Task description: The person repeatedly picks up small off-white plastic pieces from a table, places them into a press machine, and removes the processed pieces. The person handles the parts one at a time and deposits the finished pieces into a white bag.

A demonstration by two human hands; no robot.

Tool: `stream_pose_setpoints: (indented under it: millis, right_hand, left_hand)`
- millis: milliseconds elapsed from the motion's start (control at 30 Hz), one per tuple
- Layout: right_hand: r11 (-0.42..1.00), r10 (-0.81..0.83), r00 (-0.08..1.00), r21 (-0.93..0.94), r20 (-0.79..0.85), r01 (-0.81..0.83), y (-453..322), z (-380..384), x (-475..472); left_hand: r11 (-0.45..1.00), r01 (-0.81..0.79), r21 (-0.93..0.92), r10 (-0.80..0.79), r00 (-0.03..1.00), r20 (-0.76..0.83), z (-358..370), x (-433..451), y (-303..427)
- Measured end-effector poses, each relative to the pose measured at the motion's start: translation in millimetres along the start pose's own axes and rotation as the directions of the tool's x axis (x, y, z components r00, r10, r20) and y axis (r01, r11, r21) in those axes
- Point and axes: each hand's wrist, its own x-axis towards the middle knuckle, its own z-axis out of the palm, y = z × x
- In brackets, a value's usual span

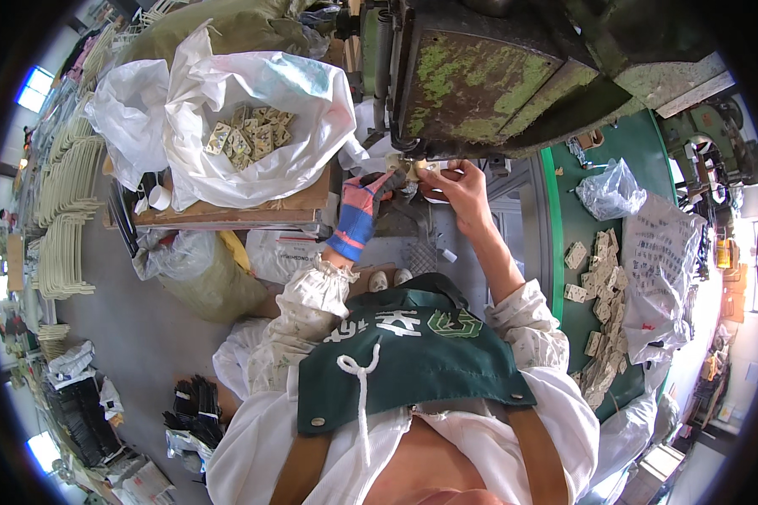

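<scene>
My left hand [361, 205], in a blue and pink glove with dark fingertips, grips a small cream-coloured part [393, 162] below the front of a worn green machine [474, 82]. My bare right hand [464, 189] pinches cream material [427, 166] just to the right, between thumb and fingers. Dark metal of the machine sits between the two cream areas, so I cannot tell whether they are one part or two. To the left, a white woven sack [290, 82] stands open with many cream plates with holes [252, 136] inside.
Loose cream plates [600, 297] lie heaped on the green tabletop [571, 208] at right, beside a clear plastic bag [611, 189] and a printed sack [657, 271]. The open sack rests on a wooden board [278, 208]. Below it a filled bag [208, 278] stands on the floor.
</scene>
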Motion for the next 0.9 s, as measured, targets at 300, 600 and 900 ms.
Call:
stream_pose_setpoints:
  millis: [300, 600, 900]
  right_hand:
    - [0.992, 0.092, 0.988, -0.100, 0.120, -0.081, -18.6, 2.1, 5.4]
    - [0.981, 0.169, 0.982, -0.112, 0.088, -0.158, 3.3, -9.8, 7.9]
    - [0.985, 0.160, 0.983, -0.083, 0.086, -0.153, 4.5, -9.8, 3.8]
  left_hand:
    - [0.939, -0.052, 0.339, 0.018, 0.994, 0.104, -11.4, 6.8, 5.3]
    - [0.976, 0.206, -0.069, -0.207, 0.978, -0.021, -14.9, 2.9, -28.0]
    - [0.906, 0.386, -0.175, -0.409, 0.903, -0.127, 1.3, 5.2, 1.7]
